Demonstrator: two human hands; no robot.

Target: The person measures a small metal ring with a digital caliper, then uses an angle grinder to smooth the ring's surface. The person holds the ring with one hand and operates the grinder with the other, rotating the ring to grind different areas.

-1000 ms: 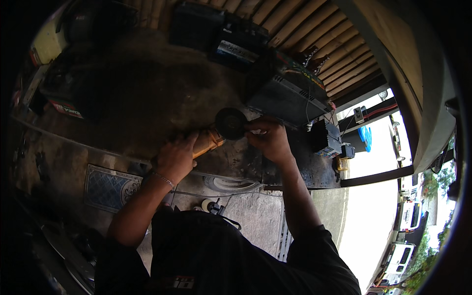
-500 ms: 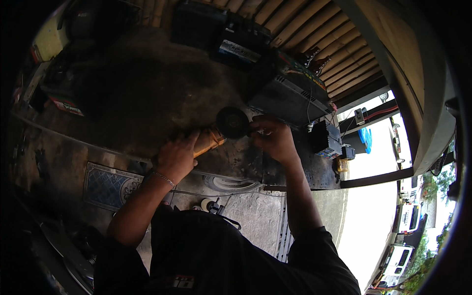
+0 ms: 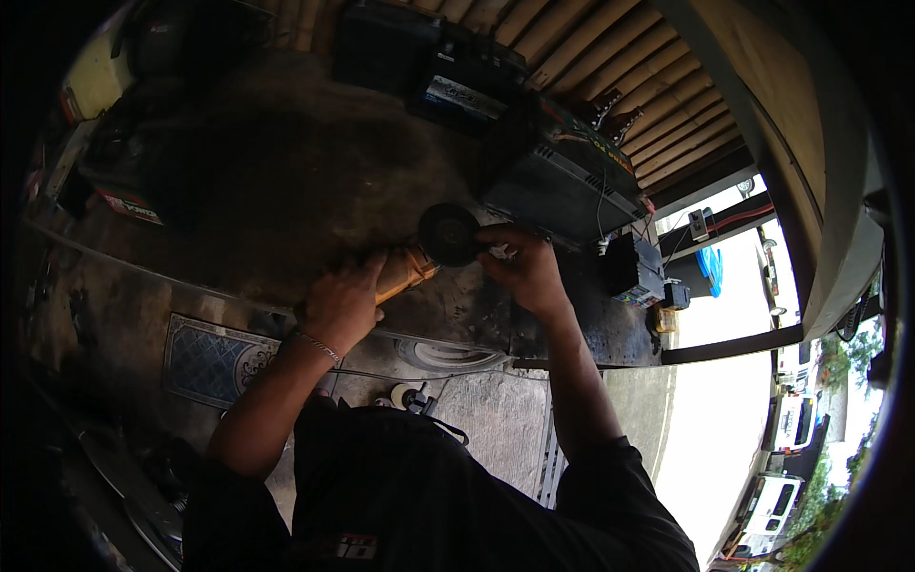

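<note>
Left hand [image 3: 341, 307] is wrapped around the body of a yellow-orange power tool [image 3: 400, 276], grasping it just behind the head. Right hand [image 3: 524, 272] has bent fingers at the right rim of the dark round disc [image 3: 448, 234]; can't tell if they pinch it or only touch. Tool sits over the near edge of the dark workbench [image 3: 315, 172], about mid-frame. Long axis runs diagonally: rear end lower left under the left hand, disc end pointing upper right. Disc face is turned up toward the camera; no readable marking on it. Labels: black battery [image 3: 462, 95] at the back has a silver-blue sticker with dark script; dark battery [image 3: 143, 181] at far left has a red sticker with white lettering; vented black case [image 3: 572, 181] carries coloured lettering along its upper face. Black shirt [image 3: 429, 496] has 1 small red-and-white print, too blurred to make out.
</note>
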